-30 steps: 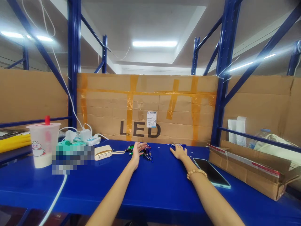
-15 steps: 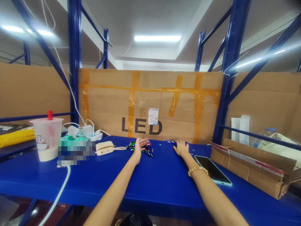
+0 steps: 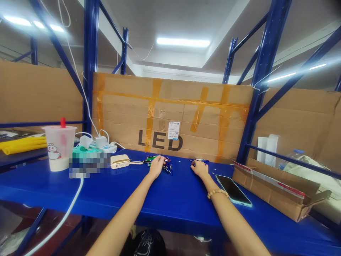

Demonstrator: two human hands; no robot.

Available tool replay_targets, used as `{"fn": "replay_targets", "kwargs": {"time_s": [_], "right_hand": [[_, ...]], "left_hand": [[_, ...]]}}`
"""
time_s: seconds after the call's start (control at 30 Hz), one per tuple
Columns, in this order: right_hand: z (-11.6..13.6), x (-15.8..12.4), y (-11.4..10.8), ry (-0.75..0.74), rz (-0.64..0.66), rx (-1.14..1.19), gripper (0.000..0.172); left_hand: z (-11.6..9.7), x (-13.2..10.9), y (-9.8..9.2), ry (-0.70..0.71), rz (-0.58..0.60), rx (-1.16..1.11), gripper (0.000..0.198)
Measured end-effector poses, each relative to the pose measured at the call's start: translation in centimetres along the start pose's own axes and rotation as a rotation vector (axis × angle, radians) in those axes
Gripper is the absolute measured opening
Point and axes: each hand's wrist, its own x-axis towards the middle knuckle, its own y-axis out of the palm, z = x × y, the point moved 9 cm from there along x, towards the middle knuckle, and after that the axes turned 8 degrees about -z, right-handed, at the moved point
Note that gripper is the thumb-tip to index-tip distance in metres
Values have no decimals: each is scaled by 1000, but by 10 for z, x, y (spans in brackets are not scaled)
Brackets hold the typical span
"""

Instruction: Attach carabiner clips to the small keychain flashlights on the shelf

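A loose pile of pens (image 3: 167,168) in green, red, black and blue lies on the blue table (image 3: 176,199). My left hand (image 3: 156,167) rests over the pile with its fingers bent down among the pens. Its fingertips are hidden, so whatever it grips cannot be made out. Farther right, my right hand (image 3: 199,168) is low at the tabletop, its fingers loosely bent and no held thing visible. Just behind it lie blue pens (image 3: 204,161), partly covered by the hand. A bead bracelet circles my right wrist.
A phone (image 3: 233,190) lies right of my right forearm, beside an open cardboard box (image 3: 269,192). To the left stand a beige power bank (image 3: 119,161), a power strip with plugs (image 3: 102,144) and a drink cup (image 3: 60,147). A large cardboard sheet (image 3: 128,110) closes off the back.
My left hand's fingers have gone from stretched out beside the pile to bent down over it. My right hand has drawn back slightly from the blue pens, fingers more curled. The view has shifted slightly.
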Motion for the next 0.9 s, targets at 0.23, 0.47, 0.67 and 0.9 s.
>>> {"fn": "replay_targets", "kwargs": {"time_s": [0.23,0.47,0.67,0.9], "right_hand": [[-2,-4,-6,37,-25,78,21],[-4,-5,-10,88,-95,266,27],[28,-12,-42,-50,-370,611,30],[46,-13,-33,132,-418,1202,42]], "left_hand": [[-21,-19,14,356,165,352,10],[-20,-21,15,334,188,331,10],[-22,-23,16,396,191,398,13],[-25,-24,13,384,186,458,15]]}}
